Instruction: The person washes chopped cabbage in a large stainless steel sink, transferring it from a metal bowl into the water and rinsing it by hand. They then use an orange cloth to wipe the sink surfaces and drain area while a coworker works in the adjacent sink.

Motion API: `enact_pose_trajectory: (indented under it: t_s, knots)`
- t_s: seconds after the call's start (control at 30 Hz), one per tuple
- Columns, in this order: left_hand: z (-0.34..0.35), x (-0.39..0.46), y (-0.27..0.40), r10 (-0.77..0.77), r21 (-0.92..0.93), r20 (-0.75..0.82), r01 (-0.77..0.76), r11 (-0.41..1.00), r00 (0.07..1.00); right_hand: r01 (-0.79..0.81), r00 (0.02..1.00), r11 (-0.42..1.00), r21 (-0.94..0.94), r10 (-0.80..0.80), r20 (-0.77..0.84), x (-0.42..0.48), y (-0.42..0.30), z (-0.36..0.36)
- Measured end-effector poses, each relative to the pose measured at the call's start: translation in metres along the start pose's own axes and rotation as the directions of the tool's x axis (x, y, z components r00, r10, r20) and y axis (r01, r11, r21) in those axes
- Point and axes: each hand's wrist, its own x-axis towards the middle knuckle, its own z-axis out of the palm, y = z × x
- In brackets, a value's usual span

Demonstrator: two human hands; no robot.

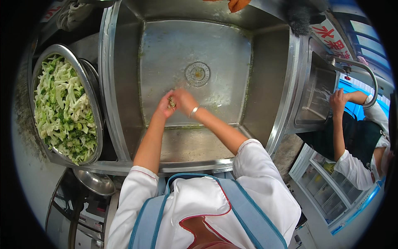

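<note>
My left hand (165, 105) is cupped over the large stainless steel sink (161, 56), with small pale green vegetable scraps (171, 102) on its palm. Close against it, my right hand (184, 101) is blurred, its fingers over or beside the scraps; whether it grips any is hidden. A round drain strainer (197, 74) with some yellowish bits on it lies in the sink floor, beyond my hands. Tiny green crumbs line the edges of the sink bottom. To the left, a big metal bowl (100, 133) is heaped with cut broccoli and cauliflower (65, 105).
At the right, a co-worker's hands (338, 101) are at a smaller sink (314, 90) under a curved faucet (371, 74), with water splashing. A glass-door refrigerator (326, 186) stands behind. An orange cloth (238, 4) hangs at the far rim; a metal bowl (94, 182) sits lower left.
</note>
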Motion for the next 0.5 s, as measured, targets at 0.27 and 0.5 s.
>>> enact_pose_trajectory:
  t_s: [0.27,0.5]
  knots:
    - [-0.048,0.028,0.011,-0.191,0.073,0.317,0.177,0.981,0.929,-0.264,0.919,0.911,-0.316,0.139,-0.368,0.040,0.046,-0.074]
    - [-0.009,0.005,0.010,-0.070,0.230,0.089,0.048,0.972,0.994,-0.297,0.913,0.908,-0.294,0.180,-0.366,0.053,0.072,-0.055]
